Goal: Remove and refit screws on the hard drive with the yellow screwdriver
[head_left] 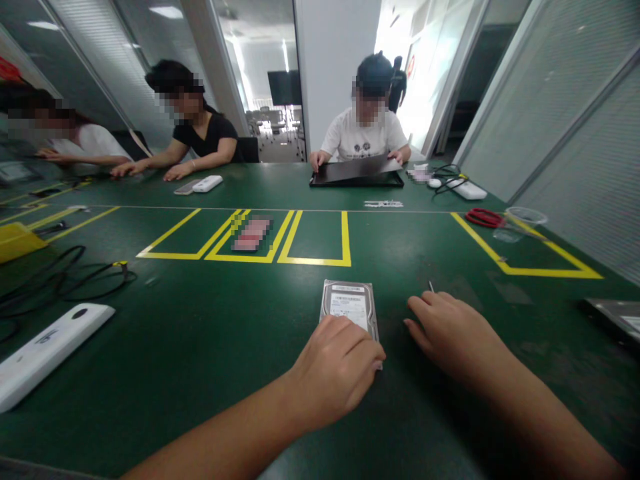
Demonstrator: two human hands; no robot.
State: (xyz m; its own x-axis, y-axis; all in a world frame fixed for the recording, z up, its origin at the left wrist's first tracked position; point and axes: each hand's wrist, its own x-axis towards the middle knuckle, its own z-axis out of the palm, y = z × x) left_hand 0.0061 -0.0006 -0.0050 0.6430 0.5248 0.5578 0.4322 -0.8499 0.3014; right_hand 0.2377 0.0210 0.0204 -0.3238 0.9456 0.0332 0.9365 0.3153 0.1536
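Observation:
A silver hard drive (349, 301) with a white label lies on the green table in front of me. My left hand (340, 363) reaches over its near end, fingers curled round the edges and covering the lower part. To the right of the drive, apart from it, my right hand (450, 327) is low over the table with bent fingers. The tip of a thin metal rod (431, 287) sticks out beyond these fingers; the rest of it is hidden by the hand.
Yellow tape (315, 261) marks boxes on the table. A pinkish, blurred flat item (253, 235) lies in one. A white device (53, 353) and black cables (65, 283) are left; a clear cup (520, 223), red coil (484, 217) and dark metal item (613, 317) right. Several people sit opposite.

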